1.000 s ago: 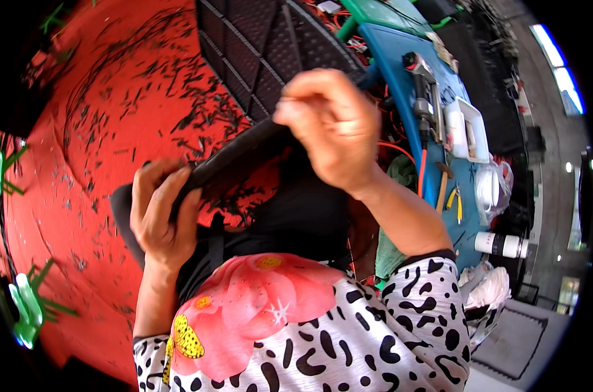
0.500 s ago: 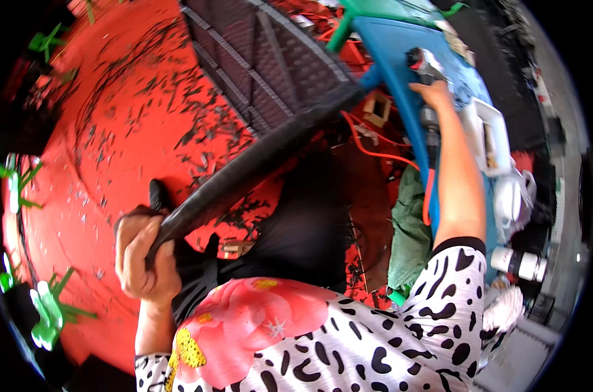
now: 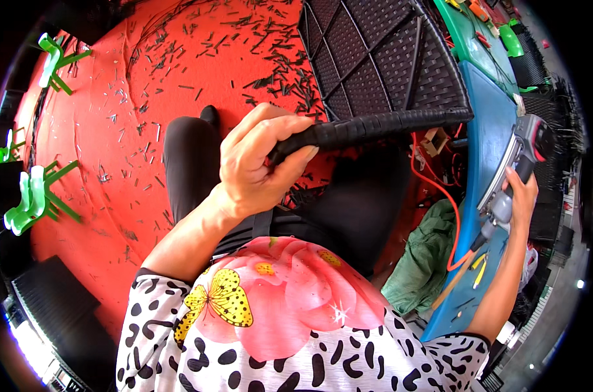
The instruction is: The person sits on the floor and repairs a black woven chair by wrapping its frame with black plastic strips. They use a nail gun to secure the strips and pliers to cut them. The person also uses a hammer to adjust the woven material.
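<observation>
My left hand is closed around the near end of a bar wrapped in black wicker strip. The bar is one edge of a woven dark wicker furniture panel, which tilts up ahead of me with its ribs showing. Over at the right, my right hand grips the handle of a grey and black air staple gun, held above the blue table. An orange air hose leads to the back of the gun. The gun's nose is apart from the panel.
A blue table runs along my right, bearing yellow-handled pliers. Beyond it stands a green table with small tools. Green cloth lies beside my leg. Black strip scraps litter the red floor. Green-legged stools stand left.
My right hand has lifted the staple gun off the blue table and turned it. My left hand has moved right and up with the bar, and the panel has shifted right.
</observation>
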`<state>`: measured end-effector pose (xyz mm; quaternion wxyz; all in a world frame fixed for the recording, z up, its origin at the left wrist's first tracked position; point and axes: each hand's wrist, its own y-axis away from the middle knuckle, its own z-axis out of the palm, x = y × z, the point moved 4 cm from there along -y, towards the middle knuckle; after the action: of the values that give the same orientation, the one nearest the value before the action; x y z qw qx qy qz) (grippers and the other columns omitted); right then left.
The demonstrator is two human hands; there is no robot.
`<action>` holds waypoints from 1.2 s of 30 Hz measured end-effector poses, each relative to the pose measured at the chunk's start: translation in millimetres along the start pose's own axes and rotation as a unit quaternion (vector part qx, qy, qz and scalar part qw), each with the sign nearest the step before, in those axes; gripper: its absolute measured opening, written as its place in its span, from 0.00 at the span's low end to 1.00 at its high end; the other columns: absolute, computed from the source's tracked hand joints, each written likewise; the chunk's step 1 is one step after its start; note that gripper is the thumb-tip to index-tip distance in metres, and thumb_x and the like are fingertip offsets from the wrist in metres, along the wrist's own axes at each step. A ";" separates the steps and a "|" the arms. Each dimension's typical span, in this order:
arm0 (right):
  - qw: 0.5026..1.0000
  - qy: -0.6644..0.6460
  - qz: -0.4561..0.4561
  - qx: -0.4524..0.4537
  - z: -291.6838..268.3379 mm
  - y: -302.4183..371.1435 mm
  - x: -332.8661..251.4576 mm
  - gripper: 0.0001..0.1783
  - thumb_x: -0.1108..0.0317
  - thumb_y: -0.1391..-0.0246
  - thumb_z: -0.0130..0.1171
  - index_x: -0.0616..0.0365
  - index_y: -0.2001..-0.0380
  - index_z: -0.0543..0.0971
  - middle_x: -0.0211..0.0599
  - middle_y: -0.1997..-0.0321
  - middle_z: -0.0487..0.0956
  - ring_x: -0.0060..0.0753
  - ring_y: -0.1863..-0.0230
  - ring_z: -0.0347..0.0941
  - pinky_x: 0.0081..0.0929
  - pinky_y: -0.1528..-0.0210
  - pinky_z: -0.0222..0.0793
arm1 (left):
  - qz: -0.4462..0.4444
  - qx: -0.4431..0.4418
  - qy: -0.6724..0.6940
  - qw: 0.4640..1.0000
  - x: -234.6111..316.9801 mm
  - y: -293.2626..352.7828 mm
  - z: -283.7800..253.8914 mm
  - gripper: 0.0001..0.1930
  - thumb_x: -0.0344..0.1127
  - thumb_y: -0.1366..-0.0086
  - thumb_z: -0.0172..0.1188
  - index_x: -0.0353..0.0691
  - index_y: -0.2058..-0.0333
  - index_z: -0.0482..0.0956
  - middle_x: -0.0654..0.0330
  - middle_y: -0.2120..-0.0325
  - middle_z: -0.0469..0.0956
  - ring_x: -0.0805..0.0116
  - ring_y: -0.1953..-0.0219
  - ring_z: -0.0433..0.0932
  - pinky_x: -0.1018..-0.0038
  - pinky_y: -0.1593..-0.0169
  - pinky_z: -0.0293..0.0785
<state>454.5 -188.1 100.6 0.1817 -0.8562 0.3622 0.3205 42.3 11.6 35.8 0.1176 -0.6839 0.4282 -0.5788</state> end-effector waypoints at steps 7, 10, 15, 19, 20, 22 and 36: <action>0.972 -0.167 -0.017 -0.167 39.0 116.2 -138.6 0.28 0.62 0.60 0.61 0.69 0.58 0.67 0.33 0.80 0.69 0.23 0.81 0.65 0.21 0.76 0.63 | 0.001 0.042 0.038 0.998 -9.0 12.0 -8.0 0.16 0.24 0.59 0.67 0.34 0.68 0.74 0.56 0.75 0.73 0.60 0.74 0.74 0.71 0.70 0.71; 0.946 -0.212 0.010 -0.246 69.7 143.0 -166.4 0.37 0.65 0.65 0.63 0.71 0.51 0.62 0.34 0.81 0.69 0.25 0.84 0.66 0.23 0.80 0.64 | 0.014 0.052 0.034 0.998 -13.1 16.9 -13.5 0.17 0.24 0.59 0.67 0.35 0.67 0.74 0.56 0.75 0.73 0.60 0.74 0.74 0.72 0.71 0.71; 0.907 -0.261 0.047 -0.326 99.1 172.8 -194.7 0.38 0.74 0.70 0.64 0.72 0.51 0.60 0.38 0.83 0.69 0.31 0.86 0.68 0.24 0.81 0.66 | 0.031 0.060 0.033 0.997 -15.3 19.1 -11.8 0.16 0.24 0.56 0.66 0.33 0.66 0.74 0.54 0.73 0.74 0.59 0.73 0.75 0.72 0.69 0.72; 0.898 -0.252 0.088 -0.350 110.5 181.8 -220.5 0.17 0.79 0.71 0.60 0.69 0.71 0.73 0.37 0.80 0.72 0.27 0.78 0.70 0.22 0.75 0.68 | 0.049 0.080 0.031 0.995 -18.2 20.3 -10.7 0.17 0.27 0.60 0.67 0.35 0.69 0.73 0.56 0.76 0.70 0.58 0.74 0.72 0.68 0.72 0.71; 0.898 -0.242 0.088 -0.357 111.1 182.0 -221.8 0.17 0.79 0.71 0.60 0.69 0.71 0.73 0.37 0.80 0.73 0.27 0.78 0.70 0.22 0.75 0.67 | 0.051 0.083 0.029 0.995 -17.6 20.0 -10.6 0.17 0.27 0.60 0.67 0.35 0.69 0.73 0.56 0.76 0.70 0.58 0.74 0.72 0.68 0.72 0.70; 0.897 -0.229 0.086 -0.369 112.0 182.0 -221.9 0.16 0.80 0.71 0.60 0.69 0.71 0.72 0.37 0.80 0.73 0.27 0.78 0.70 0.21 0.74 0.67 | 0.052 0.079 0.027 0.995 -17.5 20.1 -12.2 0.17 0.27 0.59 0.67 0.35 0.68 0.73 0.55 0.76 0.71 0.58 0.74 0.72 0.69 0.71 0.70; 0.889 -0.221 0.113 -0.384 111.7 173.0 -223.2 0.34 0.76 0.70 0.60 0.72 0.55 0.61 0.39 0.82 0.69 0.30 0.87 0.67 0.24 0.83 0.65 | 0.067 0.076 0.033 0.994 -23.1 17.6 -11.1 0.17 0.28 0.60 0.66 0.37 0.69 0.71 0.56 0.76 0.69 0.58 0.75 0.70 0.67 0.73 0.67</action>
<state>161.6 -131.2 157.3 -0.1232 -0.7193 0.2557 0.6341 25.3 21.4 11.7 0.1936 -0.6233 0.4317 -0.6226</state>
